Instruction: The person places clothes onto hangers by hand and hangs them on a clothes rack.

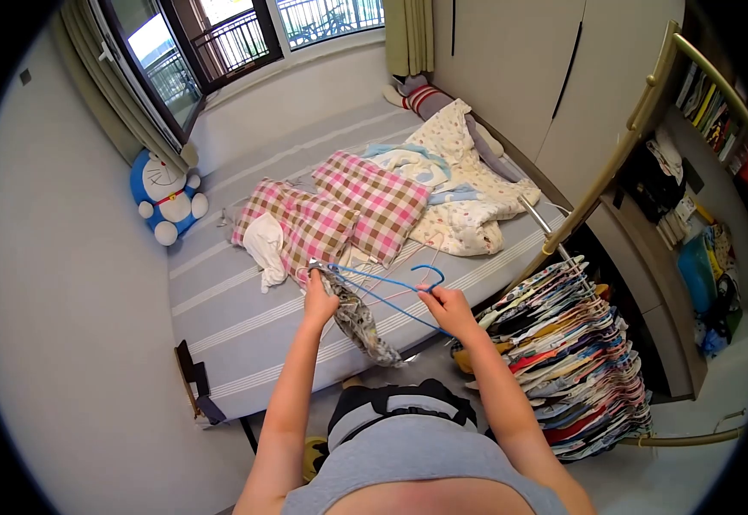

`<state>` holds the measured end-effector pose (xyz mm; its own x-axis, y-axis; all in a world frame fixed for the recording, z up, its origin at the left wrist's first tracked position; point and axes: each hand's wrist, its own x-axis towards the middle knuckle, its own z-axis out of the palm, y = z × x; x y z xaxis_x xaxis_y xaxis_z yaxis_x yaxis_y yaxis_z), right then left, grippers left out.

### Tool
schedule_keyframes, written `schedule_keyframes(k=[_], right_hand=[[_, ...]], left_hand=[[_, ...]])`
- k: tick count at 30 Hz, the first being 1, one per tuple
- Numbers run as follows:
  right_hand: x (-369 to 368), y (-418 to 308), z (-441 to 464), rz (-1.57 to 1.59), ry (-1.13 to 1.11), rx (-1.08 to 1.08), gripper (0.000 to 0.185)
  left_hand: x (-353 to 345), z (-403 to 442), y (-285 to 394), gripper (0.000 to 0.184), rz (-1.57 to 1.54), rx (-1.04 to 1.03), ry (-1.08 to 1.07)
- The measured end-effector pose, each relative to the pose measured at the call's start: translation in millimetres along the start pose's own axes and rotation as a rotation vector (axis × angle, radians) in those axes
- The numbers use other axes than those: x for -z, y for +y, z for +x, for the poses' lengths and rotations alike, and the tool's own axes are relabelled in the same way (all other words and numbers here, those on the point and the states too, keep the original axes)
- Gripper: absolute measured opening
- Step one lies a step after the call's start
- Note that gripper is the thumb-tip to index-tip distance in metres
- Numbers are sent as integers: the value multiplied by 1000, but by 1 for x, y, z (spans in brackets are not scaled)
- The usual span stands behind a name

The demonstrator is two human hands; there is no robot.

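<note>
Blue hanger [374, 277] btwn hands [448, 311], pillows [372, 206] ahead, rack [599, 193] R.

Window [228, 39], far left, dark-framed, one sash [155, 64] swung open; daylight comes in, railing [331, 24] beyond. Curtains [408, 39], olive, either side. Wall [65, 257], left, pale. Bed [219, 318], centre, grey with white stripes. Wardrobe [511, 51], far right, pale, long dark handles [567, 73]. Garment rack [631, 124], right, brass-toned. Shelving unit [640, 257], right, filled. Floor [432, 365], grey, near.
</note>
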<state>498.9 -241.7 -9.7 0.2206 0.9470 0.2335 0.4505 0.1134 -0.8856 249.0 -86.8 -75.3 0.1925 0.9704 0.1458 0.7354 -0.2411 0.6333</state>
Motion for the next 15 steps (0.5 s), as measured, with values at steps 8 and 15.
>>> schedule_keyframes(k=[8,15], right_hand=[[-5,-1,-12,-73,-40,-13,30],[-35,26,4,-58,16,46,26]], left_hand=[[2,-8,55,66,133,-56,-74],[-9,-72,131,56,-170,-409,-330]])
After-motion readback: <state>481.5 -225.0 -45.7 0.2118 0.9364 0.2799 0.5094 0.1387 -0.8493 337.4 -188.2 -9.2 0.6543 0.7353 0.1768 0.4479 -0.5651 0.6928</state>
